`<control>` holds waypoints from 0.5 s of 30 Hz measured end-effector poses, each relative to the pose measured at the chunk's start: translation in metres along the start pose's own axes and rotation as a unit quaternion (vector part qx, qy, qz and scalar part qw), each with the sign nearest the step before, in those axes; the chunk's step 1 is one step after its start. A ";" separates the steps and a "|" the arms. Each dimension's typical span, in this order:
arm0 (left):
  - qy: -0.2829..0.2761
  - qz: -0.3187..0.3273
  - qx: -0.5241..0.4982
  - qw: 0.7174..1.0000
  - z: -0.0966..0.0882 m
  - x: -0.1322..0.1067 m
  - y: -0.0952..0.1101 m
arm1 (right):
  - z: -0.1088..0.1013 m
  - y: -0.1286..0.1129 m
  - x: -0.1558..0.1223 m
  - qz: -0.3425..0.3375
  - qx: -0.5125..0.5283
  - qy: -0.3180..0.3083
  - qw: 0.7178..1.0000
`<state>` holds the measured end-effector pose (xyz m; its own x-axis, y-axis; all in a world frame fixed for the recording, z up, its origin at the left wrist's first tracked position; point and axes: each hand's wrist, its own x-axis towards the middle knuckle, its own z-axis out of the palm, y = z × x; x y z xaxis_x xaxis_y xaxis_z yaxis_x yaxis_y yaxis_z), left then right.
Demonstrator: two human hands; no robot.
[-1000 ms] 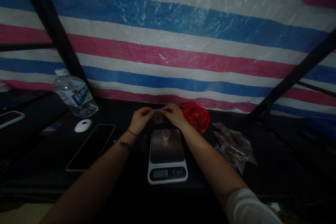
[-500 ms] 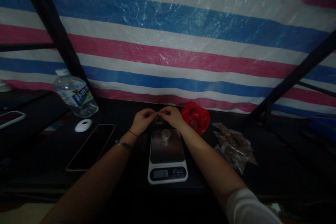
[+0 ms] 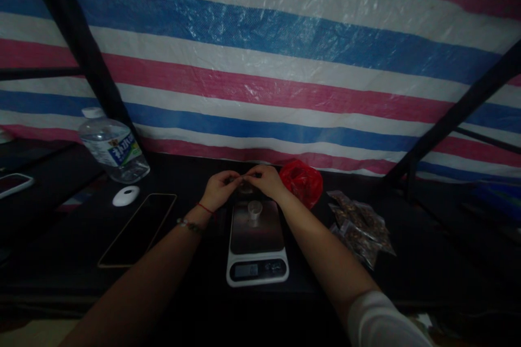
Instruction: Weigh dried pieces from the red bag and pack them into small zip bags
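Note:
Behind the kitchen scale, my left hand [image 3: 220, 188] and my right hand [image 3: 265, 180] meet, fingertips pinched together. Between them they grip the top of what looks like a small plastic bag [image 3: 246, 189], dim and brownish, mostly hidden by the fingers. The white scale [image 3: 257, 281] has a dark metal plate and a lit display. A small clear cup [image 3: 254, 213] stands upright on that plate, just in front of my hands. A crumpled red plastic bag [image 3: 302, 181] sits right beside my right hand.
Clear packets of brown bits [image 3: 360, 227] lie piled on the right. To the left are a phone [image 3: 140, 230], a white mouse-shaped object [image 3: 126, 196] and a large water bottle [image 3: 116, 146]. Another phone [image 3: 14, 184] lies far left. Striped sheeting [image 3: 260, 87] hangs behind, with dark slanted poles.
The view has shifted slightly, so everything sits a little further left. My fingers stay pinched together with only a small shift at the tips. The cup stays on the scale.

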<state>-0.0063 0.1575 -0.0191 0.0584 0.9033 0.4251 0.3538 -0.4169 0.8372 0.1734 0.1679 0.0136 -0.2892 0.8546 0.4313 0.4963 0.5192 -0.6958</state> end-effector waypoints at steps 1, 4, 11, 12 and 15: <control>0.005 -0.007 0.004 1.000 -0.001 0.001 0.001 | -0.003 0.000 0.001 0.013 -0.006 0.006 1.000; 0.020 -0.023 0.018 0.999 -0.006 0.003 0.004 | -0.012 -0.001 0.003 0.006 -0.017 0.007 1.000; 0.004 -0.004 0.058 0.998 -0.010 0.007 0.011 | -0.019 0.002 0.005 -0.004 -0.034 0.019 0.999; -0.011 0.002 0.072 0.997 -0.012 0.010 0.014 | -0.020 0.003 0.004 -0.001 -0.036 0.028 0.999; -0.091 0.005 0.124 0.988 -0.030 0.020 0.025 | -0.032 0.007 -0.001 0.014 -0.035 0.058 0.998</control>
<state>-0.0237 0.1624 0.0211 0.2208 0.9122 0.3451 0.5698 -0.4079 0.7135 0.2035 0.1701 0.0269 -0.1802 0.8591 0.4790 0.5604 0.4899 -0.6678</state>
